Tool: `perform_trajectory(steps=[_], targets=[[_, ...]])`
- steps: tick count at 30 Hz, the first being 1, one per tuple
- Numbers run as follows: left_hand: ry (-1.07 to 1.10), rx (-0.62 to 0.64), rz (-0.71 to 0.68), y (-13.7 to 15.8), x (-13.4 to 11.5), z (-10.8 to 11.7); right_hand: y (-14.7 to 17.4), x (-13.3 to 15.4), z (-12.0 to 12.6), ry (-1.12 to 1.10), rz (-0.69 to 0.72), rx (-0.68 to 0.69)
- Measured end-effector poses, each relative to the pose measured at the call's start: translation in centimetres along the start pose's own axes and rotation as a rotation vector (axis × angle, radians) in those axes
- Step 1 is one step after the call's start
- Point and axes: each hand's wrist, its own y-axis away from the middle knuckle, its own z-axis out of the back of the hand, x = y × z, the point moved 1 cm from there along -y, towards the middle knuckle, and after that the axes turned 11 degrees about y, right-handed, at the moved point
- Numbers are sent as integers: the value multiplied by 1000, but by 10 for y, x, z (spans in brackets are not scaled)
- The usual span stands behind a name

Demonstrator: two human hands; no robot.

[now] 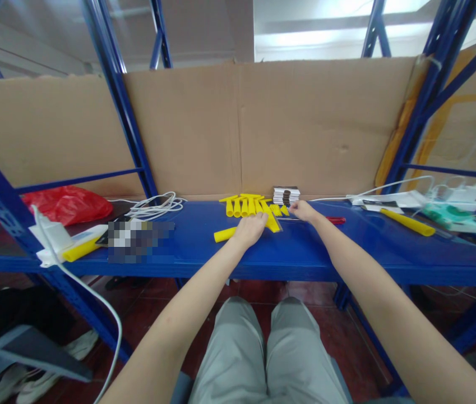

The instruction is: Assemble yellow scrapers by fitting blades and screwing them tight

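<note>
My left hand [251, 229] is closed around a yellow plastic tool with a round, tube-like handle [224, 234], which pokes out on the hand's left side. Just right of those fingers lies a flat, flared yellow piece [273, 223]; whether it belongs to the held tool I cannot tell. My right hand [304, 211] has its fingers pinched together by several small yellow pieces [278, 211]; anything between the fingertips is too small to make out. Behind both hands, a row of similar yellow tools [238, 207] lies with handle ends toward me. A stack of small white packs [285, 195] stands near my right fingertips.
A red-handled tool [335, 220] lies beside my right forearm on the blue bench [204, 255]. Coiled white cable [157, 206] and a red bag [67, 203] are left. Another yellow tool [408, 221] lies right. Cardboard [305, 123] walls the back; blue posts [126, 112] flank it.
</note>
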Motion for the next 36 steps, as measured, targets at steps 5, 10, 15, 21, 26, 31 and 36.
perform_trajectory(steps=[5, 10, 15, 21, 26, 31, 36], targets=[[25, 3, 12, -1, 0, 0, 20, 28, 16, -224, 86, -35], [40, 6, 13, -1, 1, 0, 42, 56, 19, -353, 344, -73], [49, -1, 12, -1, 2, -1, 54, 67, 16, -287, 548, -75], [51, 3, -18, 0, 1, 1, 58, 66, 16, -247, 607, -128], [72, -10, 39, 0, 3, 2, 64, 68, 18, -242, 655, -177], [73, -20, 92, -1, 5, 0, 66, 69, 17, -266, 691, -211], [66, -12, 129, -1, 5, 1, 67, 70, 16, -298, 703, -220]])
